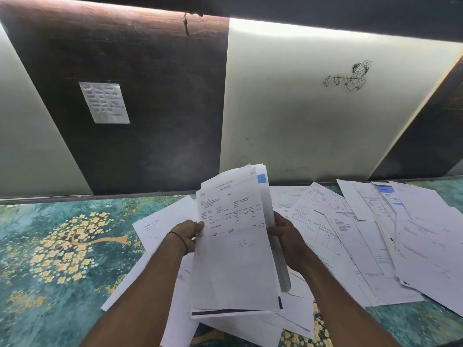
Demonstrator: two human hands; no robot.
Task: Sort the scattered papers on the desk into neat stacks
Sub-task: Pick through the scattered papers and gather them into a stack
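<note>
Left hand [186,232] pinches the left edge of a bundle of white printed paper sheets [235,246]; right hand [288,242] grips its right edge. Bundle held tilted above the teal floral-patterned desk surface [62,246]. Loose white papers [375,234] overlap beneath and off right. Handwritten note [104,103] on dark back panel.

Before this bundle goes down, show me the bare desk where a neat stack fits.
Widest free patch: the left of the desk, bordered by the wall panels and the scattered papers beside the left hand. A smaller strip at the near right corner, below more papers. Centre and right are crowded.
</note>
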